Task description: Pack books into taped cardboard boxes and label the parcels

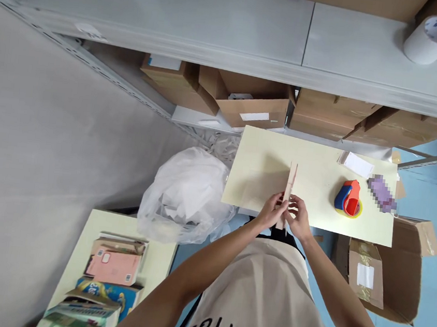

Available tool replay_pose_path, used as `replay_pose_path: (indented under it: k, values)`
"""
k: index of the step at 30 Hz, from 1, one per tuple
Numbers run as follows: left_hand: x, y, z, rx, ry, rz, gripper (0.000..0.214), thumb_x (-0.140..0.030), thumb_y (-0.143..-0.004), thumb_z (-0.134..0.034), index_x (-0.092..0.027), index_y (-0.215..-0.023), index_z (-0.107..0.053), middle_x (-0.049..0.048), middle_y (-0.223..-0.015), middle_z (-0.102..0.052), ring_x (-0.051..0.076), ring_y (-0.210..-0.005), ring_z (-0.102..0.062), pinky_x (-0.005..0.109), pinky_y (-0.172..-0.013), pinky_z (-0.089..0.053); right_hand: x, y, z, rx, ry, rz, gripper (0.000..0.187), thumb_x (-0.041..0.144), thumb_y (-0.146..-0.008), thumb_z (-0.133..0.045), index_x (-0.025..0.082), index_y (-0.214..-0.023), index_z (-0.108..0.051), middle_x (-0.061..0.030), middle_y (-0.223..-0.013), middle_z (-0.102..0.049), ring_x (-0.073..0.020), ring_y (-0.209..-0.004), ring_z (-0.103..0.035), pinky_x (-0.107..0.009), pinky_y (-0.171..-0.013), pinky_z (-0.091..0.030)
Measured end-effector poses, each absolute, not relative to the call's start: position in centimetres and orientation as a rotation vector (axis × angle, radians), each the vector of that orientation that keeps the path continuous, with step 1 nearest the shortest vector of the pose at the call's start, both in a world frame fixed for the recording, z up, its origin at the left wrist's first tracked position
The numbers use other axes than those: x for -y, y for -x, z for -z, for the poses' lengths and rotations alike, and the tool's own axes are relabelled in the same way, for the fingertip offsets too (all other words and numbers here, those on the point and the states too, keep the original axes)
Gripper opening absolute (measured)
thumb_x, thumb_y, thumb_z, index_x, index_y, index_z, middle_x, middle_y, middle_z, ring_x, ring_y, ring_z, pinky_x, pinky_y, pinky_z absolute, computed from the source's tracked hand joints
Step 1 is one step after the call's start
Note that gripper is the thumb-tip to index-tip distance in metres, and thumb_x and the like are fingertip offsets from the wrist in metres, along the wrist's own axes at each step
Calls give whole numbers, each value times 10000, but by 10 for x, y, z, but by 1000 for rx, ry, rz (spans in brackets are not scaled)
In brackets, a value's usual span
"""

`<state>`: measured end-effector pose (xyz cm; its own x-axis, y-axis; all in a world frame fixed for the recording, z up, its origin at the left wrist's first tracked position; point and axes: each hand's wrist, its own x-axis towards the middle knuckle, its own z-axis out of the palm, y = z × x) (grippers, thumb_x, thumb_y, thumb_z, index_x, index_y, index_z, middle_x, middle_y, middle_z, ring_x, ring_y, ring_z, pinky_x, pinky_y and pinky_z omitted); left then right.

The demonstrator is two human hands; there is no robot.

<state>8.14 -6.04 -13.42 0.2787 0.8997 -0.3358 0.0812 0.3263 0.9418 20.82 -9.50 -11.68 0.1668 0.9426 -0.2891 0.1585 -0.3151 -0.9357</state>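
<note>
One slim, pale box-like piece [290, 182] is held on edge over the near side of the worktop [320, 164], its near end pinched between the curled fingers of my left hand [270, 211] and right hand [300, 222]; a red-and-blue tape dispenser [348, 197] sits to the right, a plastic bag [152, 206] to the left.
</note>
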Motion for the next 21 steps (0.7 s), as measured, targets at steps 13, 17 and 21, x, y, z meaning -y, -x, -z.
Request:
replay_pose_path:
  k: [13, 17, 21]
  values:
    - [20, 20, 208, -1599, -1245, -578, 171, -160, -779, -644, -214, -935, -690, 9, -778, -683, 172, -727, -627, 311, -762, -515, 57, -129, 199, 994, 1549, -1620, 493, 234, -631, -657, 289, -1120, -687, -50, -1167, -668, -247, -1052, -621, -446, -893, -539]
    - [19, 19, 222, -1685, -1279, -527, 170, -120, -772, -631, -200, -913, -681, 36, -803, -666, 206, -796, -631, 371, -844, -505, 58, -121, 216, 1004, 1601, -1602, 486, 209, -599, -645, 255, -1082, -682, -74, -1175, -689, -283, -1078, -639, -500, -923, -521]
    - [22, 15, 225, -1760, -1354, -506, 185, -108, -752, -655, -189, -917, -673, 85, -973, -628, 262, -1028, -594, 427, -980, -456, 59, -116, 221, 1028, 1630, -1562, 483, 189, -582, -620, 251, -1058, -676, -73, -1153, -696, -286, -1071, -649, -497, -929, -517]
